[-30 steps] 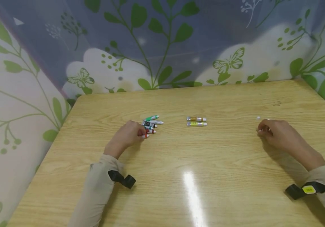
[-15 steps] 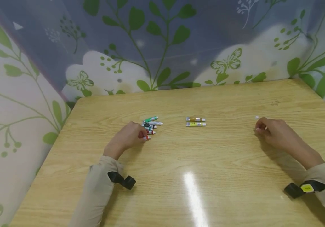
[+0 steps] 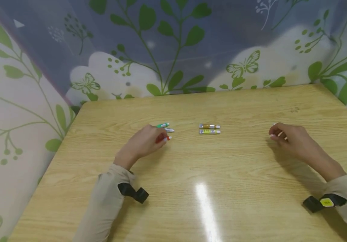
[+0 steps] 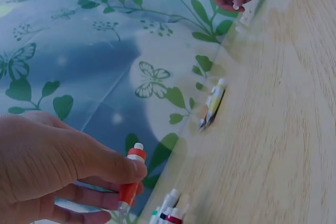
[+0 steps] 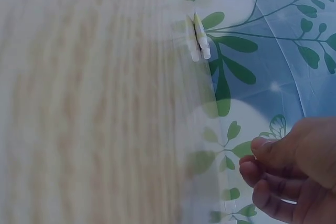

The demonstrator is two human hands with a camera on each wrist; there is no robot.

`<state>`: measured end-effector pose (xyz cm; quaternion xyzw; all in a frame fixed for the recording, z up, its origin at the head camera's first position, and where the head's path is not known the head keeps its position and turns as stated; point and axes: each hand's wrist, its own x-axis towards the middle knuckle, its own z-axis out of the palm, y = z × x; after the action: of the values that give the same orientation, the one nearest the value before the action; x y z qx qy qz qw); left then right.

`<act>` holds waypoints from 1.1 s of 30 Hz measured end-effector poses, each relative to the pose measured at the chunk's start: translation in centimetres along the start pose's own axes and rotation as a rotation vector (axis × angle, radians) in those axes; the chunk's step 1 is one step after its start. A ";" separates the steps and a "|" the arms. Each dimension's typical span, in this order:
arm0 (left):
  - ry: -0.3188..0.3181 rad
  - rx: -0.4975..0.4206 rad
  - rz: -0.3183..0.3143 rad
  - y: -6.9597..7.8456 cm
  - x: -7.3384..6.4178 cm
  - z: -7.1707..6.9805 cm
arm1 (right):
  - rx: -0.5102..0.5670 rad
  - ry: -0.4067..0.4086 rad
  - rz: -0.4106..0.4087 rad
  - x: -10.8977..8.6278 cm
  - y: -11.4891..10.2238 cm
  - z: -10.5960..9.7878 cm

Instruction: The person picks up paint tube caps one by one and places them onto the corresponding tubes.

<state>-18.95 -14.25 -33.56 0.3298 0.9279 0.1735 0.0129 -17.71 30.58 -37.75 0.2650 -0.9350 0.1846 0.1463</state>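
My left hand (image 3: 144, 143) pinches an orange-red paint tube (image 4: 131, 177) between thumb and fingers, its white cap end pointing up in the left wrist view. Beyond that hand lie more small paint tubes, among them a green one (image 3: 163, 125) and a white-capped one (image 3: 169, 130); my fingers cover the others in the head view. My right hand (image 3: 294, 139) hovers low at the right of the table, its fingers loosely curled. Nothing shows between its thumb and fingers in the right wrist view (image 5: 291, 174).
A gold-brown tube (image 3: 209, 126) and a yellow tube (image 3: 209, 131) lie side by side mid-table. Small white ends (image 5: 230, 206) show near my right hand. The wooden table (image 3: 237, 188) meets a leaf-patterned backdrop (image 3: 116, 74) at its far edge.
My left hand has lifted the orange-red tube off the near side of the pile and moved slightly right and away. My right hand has shifted a little left.
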 end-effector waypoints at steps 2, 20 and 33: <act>0.022 -0.006 0.012 0.5 0.2 -0.2 | 0.015 -0.006 -0.009 0.1 -0.1 -0.2; 0.099 0.087 0.133 4.2 0.4 -1.0 | 0.087 0.009 -0.058 0.5 -3.4 -1.3; 0.166 0.087 0.270 7.4 0.8 -1.1 | 0.141 0.130 -0.200 1.1 -6.7 -2.0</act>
<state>-15.26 -8.72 -29.95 0.4362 0.8797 0.1598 -0.1014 -14.61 25.67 -33.74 0.3538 -0.8773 0.2511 0.2053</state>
